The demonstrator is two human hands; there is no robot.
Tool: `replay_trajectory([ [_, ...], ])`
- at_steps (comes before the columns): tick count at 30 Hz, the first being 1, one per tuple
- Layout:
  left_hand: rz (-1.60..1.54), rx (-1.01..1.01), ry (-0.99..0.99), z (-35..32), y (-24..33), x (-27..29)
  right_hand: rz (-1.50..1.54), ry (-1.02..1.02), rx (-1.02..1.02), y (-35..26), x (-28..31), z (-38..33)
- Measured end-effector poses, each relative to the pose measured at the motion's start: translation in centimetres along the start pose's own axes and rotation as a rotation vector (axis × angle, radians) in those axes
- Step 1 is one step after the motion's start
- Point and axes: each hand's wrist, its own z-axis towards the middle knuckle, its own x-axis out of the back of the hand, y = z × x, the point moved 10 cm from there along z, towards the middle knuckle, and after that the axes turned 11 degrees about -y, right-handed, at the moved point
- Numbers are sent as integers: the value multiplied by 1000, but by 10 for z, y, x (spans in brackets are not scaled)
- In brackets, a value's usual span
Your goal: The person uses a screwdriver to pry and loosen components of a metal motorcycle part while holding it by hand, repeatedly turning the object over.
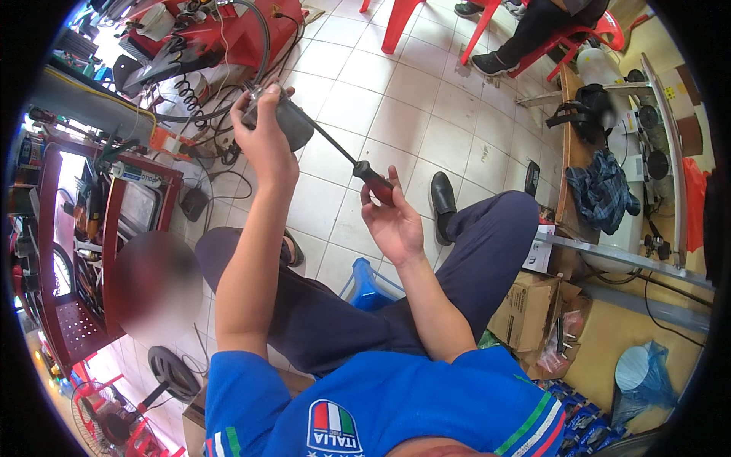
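Raised at the upper left, my left hand (266,145) is closed around a dark, block-shaped part (295,128) with a greyish, shiny top. I cannot make out its exact kind. My right hand (396,225) pinches a screwdriver by its red and black handle (375,183), the fingers partly curled and the palm turned up. From the handle the long dark shaft (329,137) slants up and left to the part. Its tip is hidden at the part's upper edge, so I cannot tell whether it sits in a screw. Both hands are above the tiled floor, beyond my knees.
Between my legs is a blue stool (365,286). A red tool rack (114,228) stands at the left, with cables and a hose (263,38) above. To the right are a bench with a plaid cloth (601,190) and cardboard boxes (525,312). Another person's leg (529,38) shows at the top.
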Motion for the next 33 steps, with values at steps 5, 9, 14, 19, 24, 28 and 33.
replay_trajectory([
  [5,5,20,-110,-12,-2,-18,-147,-73,-213,20,41,-2],
  [9,-51,90,-73,-13,0,-16,-126,-6,-149,17,-5,-4],
  [14,-20,61,-7,-2,6,-7,-117,-103,-41,0,-10,0],
  [19,35,35,-72,-10,4,-11,-83,-246,-215,18,-14,1],
  [24,-32,91,-34,-8,3,-10,-129,-27,-99,8,-11,-9],
  [28,52,11,-30,-2,11,-2,-90,-454,-197,8,-22,1],
  [33,-50,95,-55,-9,1,-9,-146,-233,-213,16,-19,-7],
])
